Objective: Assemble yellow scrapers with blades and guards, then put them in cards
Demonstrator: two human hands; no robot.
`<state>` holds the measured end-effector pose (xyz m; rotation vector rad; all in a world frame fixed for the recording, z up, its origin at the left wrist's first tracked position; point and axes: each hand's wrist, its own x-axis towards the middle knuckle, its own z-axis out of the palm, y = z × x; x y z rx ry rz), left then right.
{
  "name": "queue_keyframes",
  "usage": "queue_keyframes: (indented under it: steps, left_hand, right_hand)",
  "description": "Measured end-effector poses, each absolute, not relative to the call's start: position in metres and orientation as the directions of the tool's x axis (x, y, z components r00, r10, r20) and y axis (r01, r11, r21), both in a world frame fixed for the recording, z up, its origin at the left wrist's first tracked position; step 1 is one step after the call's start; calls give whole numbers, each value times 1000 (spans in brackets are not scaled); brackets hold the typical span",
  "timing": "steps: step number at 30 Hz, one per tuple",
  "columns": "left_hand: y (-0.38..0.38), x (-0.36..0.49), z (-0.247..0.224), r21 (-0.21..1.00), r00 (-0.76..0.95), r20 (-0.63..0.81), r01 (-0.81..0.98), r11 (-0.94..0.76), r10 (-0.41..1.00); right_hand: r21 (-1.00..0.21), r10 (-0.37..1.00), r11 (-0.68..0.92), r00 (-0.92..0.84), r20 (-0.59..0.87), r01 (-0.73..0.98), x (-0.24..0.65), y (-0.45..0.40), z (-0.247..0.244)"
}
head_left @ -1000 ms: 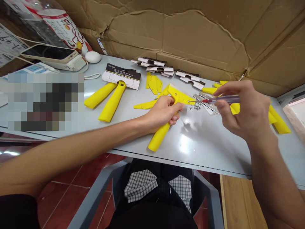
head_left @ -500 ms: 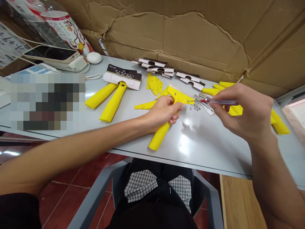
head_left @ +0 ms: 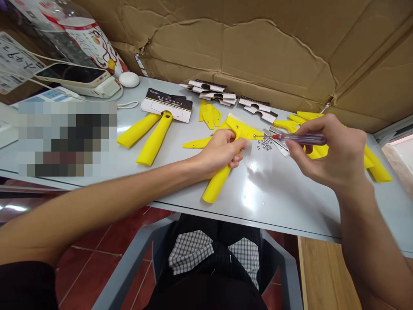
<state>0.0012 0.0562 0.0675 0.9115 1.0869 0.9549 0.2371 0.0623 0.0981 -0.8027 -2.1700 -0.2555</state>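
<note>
My left hand [head_left: 224, 150] is wrapped round a yellow scraper [head_left: 217, 186] just below its wide head, the handle slanting toward the table's front edge. My right hand [head_left: 332, 153] grips a screwdriver with a clear purplish handle [head_left: 306, 138]. Its shaft lies roughly level, and the tip is at a small screw [head_left: 254, 136] near the right corner of the scraper head. Beside that corner lie a pile of small screws [head_left: 265, 144] and some metal blades [head_left: 281, 146]. Another yellow piece [head_left: 195, 143] lies partly behind my left hand.
Two carded yellow scrapers [head_left: 155, 137] lie to the left. Folded black-and-white cards [head_left: 213, 91] and flat yellow plates [head_left: 211, 115] stand behind my left hand. More yellow handles [head_left: 379, 167] are at right. A phone [head_left: 72, 73], white mouse [head_left: 129, 79] and bottle [head_left: 93, 41] occupy the back left.
The fingers of my right hand have shifted slightly round the screwdriver handle, and more of the handle shows. My left hand and the scraper have hardly moved.
</note>
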Motion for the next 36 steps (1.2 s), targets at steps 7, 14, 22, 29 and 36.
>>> queue_keyframes:
  steps: [7, 14, 22, 29, 36]
  left_hand:
    - [57, 1, 66, 939, 184, -279, -154, 308, 943]
    - [56, 2, 68, 938, 180, -278, -161, 307, 943]
    - [55, 2, 68, 945, 179, -275, -129, 300, 945]
    - [57, 1, 65, 944, 182, -269, -147, 296, 946]
    - [56, 2, 66, 949, 194, -249, -145, 279, 949]
  right_hand:
    - [-62, 481, 722, -436, 760, 689, 236, 63, 97]
    - [-10, 471, 683, -430, 771, 730, 238, 67, 96]
    - [-70, 497, 745, -481, 722, 664, 237, 63, 98]
    - [-64, 469, 784, -522, 713, 617, 236, 63, 100]
    - [-30, 428, 795, -525, 735, 606, 237, 65, 100]
